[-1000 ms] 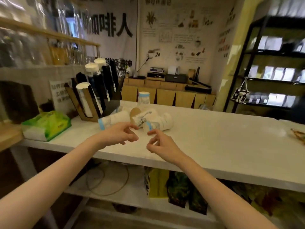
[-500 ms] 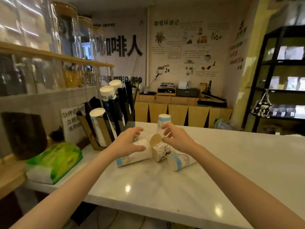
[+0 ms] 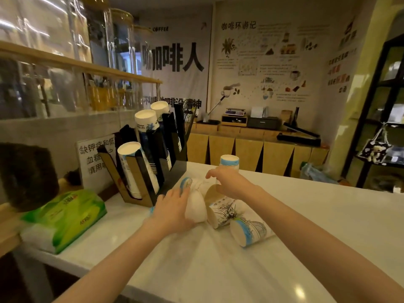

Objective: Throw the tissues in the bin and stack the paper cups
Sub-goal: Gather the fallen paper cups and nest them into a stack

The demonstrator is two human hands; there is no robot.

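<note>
Several paper cups lie on their sides in the middle of the white counter [image 3: 317,219]. My left hand [image 3: 175,212] wraps around the left one, a white cup [image 3: 196,207] with a blue rim. A printed cup [image 3: 220,213] with a brown inside lies beside it, and a blue-and-white cup [image 3: 249,232] lies nearest me. My right hand [image 3: 232,182] hovers above the lying cups with its fingers apart, holding nothing. Just behind it stands one upright cup [image 3: 229,162]. No loose tissue or bin is clearly visible.
A black and wood cup holder [image 3: 153,154] with stacked cups stands at the back left, with a printed sign [image 3: 94,158] behind it. A green tissue pack [image 3: 65,213] lies at the counter's left end. A dark shelf unit [image 3: 382,127] is at the far right.
Both hands moved forward from the counter's near edge onto the cups. My left hand has settled around the white cup, and my right hand has reached over the pile towards the upright cup.
</note>
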